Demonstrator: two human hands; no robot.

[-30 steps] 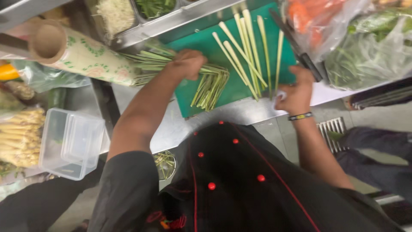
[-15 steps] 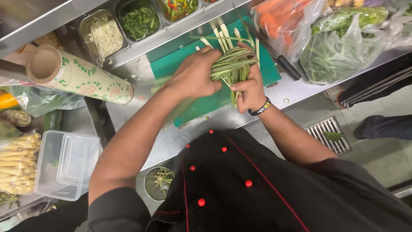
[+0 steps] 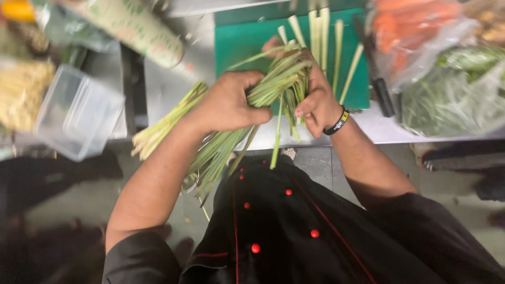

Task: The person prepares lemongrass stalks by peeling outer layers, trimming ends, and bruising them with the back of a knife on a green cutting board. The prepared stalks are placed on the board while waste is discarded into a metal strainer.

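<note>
Already both my hands, left hand and right hand, have their fingers clamped on the stalk bundle over the green board; several trimmed stalks lie unbundled behind it.

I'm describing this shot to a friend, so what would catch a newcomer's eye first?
Both hands, the left hand and right hand, grip a bundle of green stalks in the middle, above the green cutting board. A bag of carrots sits top right, a clear plastic tub at left.

Steel counter: green cutting board, clear plastic tub, bagged greens.
</note>
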